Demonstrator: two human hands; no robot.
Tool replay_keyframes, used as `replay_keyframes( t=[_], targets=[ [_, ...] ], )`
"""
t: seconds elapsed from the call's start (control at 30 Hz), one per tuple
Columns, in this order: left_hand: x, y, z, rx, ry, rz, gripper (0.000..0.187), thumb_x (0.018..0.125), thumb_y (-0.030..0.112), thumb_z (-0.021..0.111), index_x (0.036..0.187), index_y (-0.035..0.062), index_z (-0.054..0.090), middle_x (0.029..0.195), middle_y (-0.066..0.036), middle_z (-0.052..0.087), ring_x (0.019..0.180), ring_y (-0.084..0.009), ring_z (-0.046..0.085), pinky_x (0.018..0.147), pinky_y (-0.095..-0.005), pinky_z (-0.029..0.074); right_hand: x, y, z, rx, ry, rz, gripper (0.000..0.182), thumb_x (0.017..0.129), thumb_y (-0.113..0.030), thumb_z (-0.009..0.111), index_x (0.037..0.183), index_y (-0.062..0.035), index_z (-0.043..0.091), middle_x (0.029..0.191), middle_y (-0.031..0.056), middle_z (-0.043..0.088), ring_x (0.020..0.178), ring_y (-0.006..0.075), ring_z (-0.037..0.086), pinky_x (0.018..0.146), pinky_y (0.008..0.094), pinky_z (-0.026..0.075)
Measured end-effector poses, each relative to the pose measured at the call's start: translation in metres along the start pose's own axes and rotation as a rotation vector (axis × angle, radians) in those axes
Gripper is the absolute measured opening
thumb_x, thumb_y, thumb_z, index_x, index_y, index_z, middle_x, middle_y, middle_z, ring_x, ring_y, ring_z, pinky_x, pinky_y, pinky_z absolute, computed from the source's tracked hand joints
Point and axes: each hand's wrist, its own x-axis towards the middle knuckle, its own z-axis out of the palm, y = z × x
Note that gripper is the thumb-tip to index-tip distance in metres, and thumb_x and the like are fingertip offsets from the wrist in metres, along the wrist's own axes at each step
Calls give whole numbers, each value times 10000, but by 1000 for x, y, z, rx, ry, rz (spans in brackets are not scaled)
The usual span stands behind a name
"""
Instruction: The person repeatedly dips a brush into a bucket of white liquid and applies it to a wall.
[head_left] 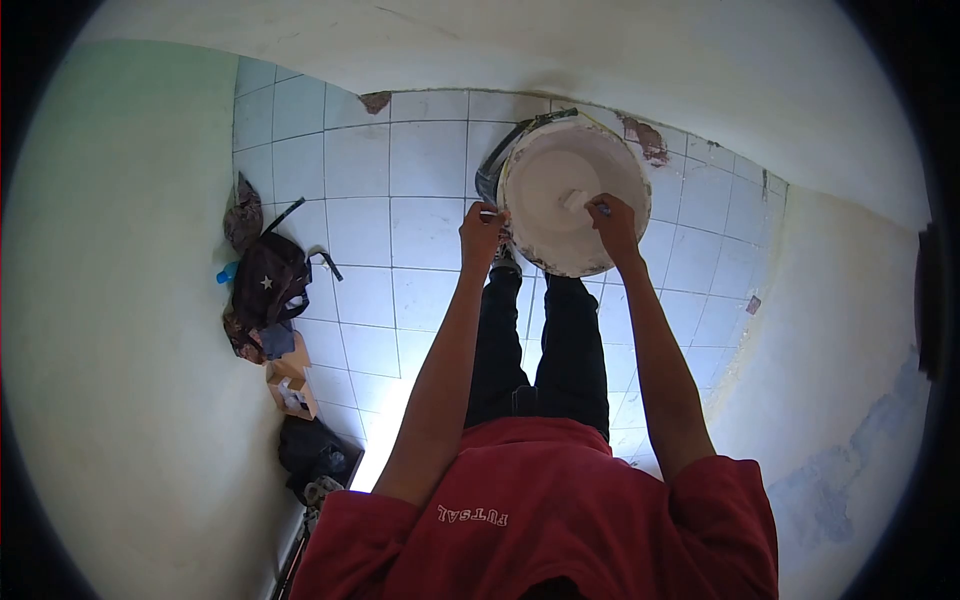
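A large round bucket [532, 245] with a smeared rim stands on the floor in front of my feet, with pale, creamy material inside. My right hand [615, 225] is over its right side, fingers closed on a small tool whose pale, coated end [574, 200] points to the middle of the bucket. At the left rim is my left hand [482, 237], its fingers curled together with the fingertips right by the bucket's edge; I cannot tell what they grip. A dark curved band [488, 172] shows behind the bucket's left side.
White floor tiles [358, 230] surround the bucket, with a wall [600, 50] close behind it. Along the left wall lie a dark backpack [268, 285], a cardboard box [292, 375] and a black bag [312, 452]. Broken patches [647, 140] mark the floor's far edge.
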Motion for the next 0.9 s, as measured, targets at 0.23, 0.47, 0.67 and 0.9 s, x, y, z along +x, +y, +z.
replay_keyframes(
  t=[0.23, 0.47, 0.67, 0.9],
  targets=[
    [-1, 3, -3, 65, -49, -26, 231, 861, 119, 696, 1013, 23, 550, 845, -108, 623, 712, -165, 648, 589, -303, 584, -30, 0, 13, 768, 56, 716, 235, 876, -84, 584, 989, 122, 598, 767, 188, 662, 640, 252, 692, 608, 319, 596],
    [-1, 3, -1, 27, -7, -11, 194, 829, 81, 714, 961, 36, 579, 727, -78, 612, 611, -138, 617, 525, -287, 558, -35, 9, 24, 746, -68, 793, 247, 840, -78, 596, 952, 142, 604, 743, 189, 666, 626, 238, 685, 604, 314, 595],
    [-2, 7, -2, 81, -54, -38, 239, 862, 115, 693, 1033, 27, 552, 833, -99, 623, 737, -162, 651, 601, -306, 589, -8, 20, 15, 611, -287, 754, 220, 806, -72, 616, 942, 99, 646, 700, 161, 663, 570, 181, 654, 532, 279, 544],
    [-4, 5, -3, 79, -43, -25, 239, 858, 110, 696, 1031, 25, 555, 829, -102, 626, 737, -165, 651, 600, -307, 588, 34, 12, 3, 480, -611, 704, 218, 768, 28, 634, 976, 89, 654, 719, 159, 668, 585, 193, 667, 567, 292, 576]
  ],
)
